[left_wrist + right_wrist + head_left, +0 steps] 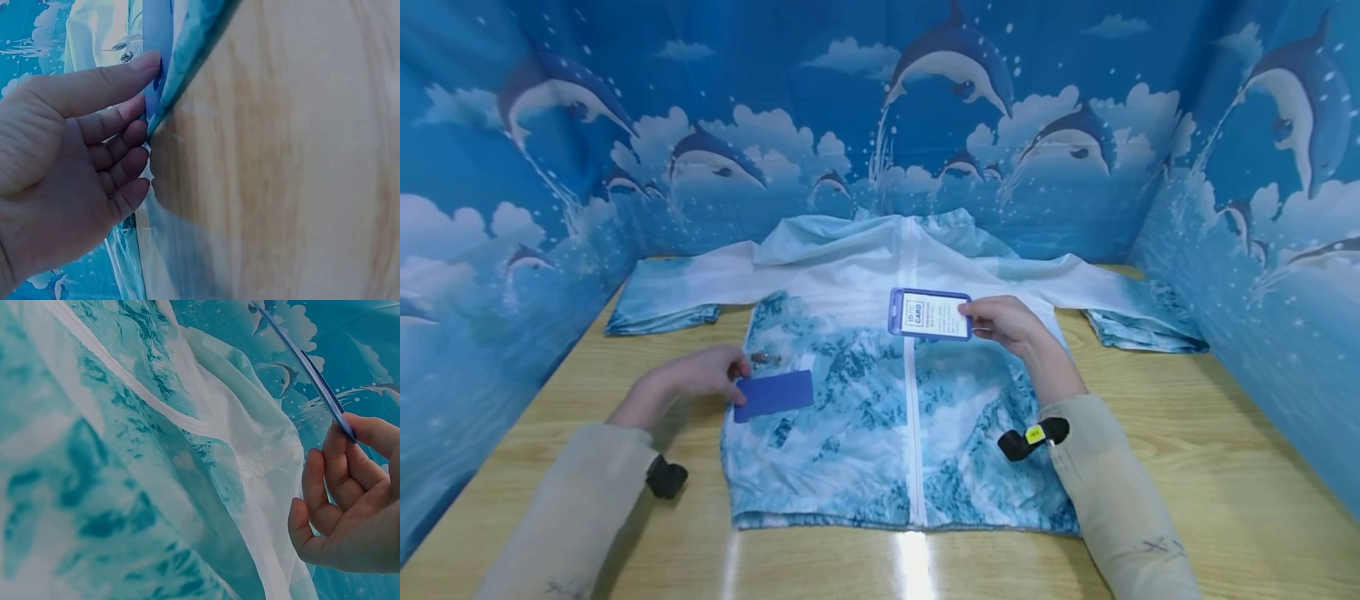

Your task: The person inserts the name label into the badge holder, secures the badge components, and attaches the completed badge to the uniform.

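A blue-and-white zip jacket (850, 450) lies spread on the wooden table, its sleeves out to both sides. My left hand (703, 373) pinches the left end of a plain blue rectangular card (778, 394) over the jacket's left edge. In the left wrist view the thumb lies on the blue card (156, 37), close against the jacket's edge. A small shiny clip (765, 359) sits just beyond the card. My right hand (1006, 323) holds a blue-framed ID card holder (931, 314) by its right end above the zip. The right wrist view shows the holder (312, 372) edge-on between thumb and fingers.
Dolphin-printed blue curtains (865, 100) enclose the table (1195, 433) at the back and both sides. The jacket's folded cuffs, left (658, 296) and right (1146, 321), reach near the side curtains. Dark wrist cameras sit on both forearms.
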The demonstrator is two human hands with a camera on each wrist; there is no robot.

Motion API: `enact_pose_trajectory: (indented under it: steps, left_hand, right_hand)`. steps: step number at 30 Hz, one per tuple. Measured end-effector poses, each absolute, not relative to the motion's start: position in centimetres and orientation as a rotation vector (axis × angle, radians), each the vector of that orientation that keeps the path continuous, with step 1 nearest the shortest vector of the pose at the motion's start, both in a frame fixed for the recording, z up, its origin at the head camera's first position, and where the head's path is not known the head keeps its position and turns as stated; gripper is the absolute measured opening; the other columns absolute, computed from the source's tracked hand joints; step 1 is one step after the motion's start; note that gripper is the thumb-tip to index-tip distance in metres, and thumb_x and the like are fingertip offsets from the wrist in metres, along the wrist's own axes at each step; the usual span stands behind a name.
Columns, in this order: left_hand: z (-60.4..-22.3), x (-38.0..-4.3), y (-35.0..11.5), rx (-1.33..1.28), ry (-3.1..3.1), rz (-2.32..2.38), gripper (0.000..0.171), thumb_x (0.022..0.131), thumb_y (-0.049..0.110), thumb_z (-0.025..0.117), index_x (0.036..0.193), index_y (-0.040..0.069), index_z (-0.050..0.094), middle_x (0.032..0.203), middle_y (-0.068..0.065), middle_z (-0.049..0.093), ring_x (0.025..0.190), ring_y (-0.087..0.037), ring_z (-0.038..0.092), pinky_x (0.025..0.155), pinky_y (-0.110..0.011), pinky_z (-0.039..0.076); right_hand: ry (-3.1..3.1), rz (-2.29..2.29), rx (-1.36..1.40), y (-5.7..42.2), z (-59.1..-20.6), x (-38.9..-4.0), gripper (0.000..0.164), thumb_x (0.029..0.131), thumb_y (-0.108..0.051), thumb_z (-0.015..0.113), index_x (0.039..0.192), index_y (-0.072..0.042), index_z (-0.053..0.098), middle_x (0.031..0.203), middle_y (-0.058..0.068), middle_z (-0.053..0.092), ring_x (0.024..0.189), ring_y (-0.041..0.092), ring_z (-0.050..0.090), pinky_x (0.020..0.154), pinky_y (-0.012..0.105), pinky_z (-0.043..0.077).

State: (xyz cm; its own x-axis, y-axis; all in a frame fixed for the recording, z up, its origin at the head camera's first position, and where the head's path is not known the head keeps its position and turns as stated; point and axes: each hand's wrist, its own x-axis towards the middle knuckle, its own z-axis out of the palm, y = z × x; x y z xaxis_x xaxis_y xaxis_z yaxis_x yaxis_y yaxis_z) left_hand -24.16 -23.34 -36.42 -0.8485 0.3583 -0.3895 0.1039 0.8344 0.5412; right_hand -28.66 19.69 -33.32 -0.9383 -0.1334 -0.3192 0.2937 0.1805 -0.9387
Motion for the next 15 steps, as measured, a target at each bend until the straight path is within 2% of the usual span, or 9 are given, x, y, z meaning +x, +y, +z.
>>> enact_pose_trajectory:
  steps: [11, 15]
  left_hand:
    - [-35.81, -23.97, -22.88, 0.254, 2.528, 0.670, 0.042, 0.073, 0.014, 0.076, 0.104, -0.002, 0.052, 0.100, -0.014, 0.053, 0.093, -0.027, 0.051, 0.080, -0.040, 0.044]
    - [-35.43, -23.85, -22.90, 0.245, 2.548, 0.660, 0.037, 0.075, 0.015, 0.075, 0.099, 0.000, 0.052, 0.096, -0.012, 0.054, 0.088, -0.025, 0.051, 0.075, -0.037, 0.044]
  right_hand:
    - [2.126, -1.822, 0.158, 19.79, -33.19, -28.47, 0.040, 0.091, -0.021, 0.061, 0.120, 0.006, 0.056, 0.084, 0.001, 0.066, 0.079, 0.017, 0.057, 0.095, 0.044, 0.034]
    - [2.123, -1.828, 0.149, 19.85, -33.18, -28.44, 0.039, 0.091, -0.021, 0.061, 0.119, 0.006, 0.056, 0.084, 0.001, 0.066, 0.078, 0.017, 0.057, 0.095, 0.044, 0.034]
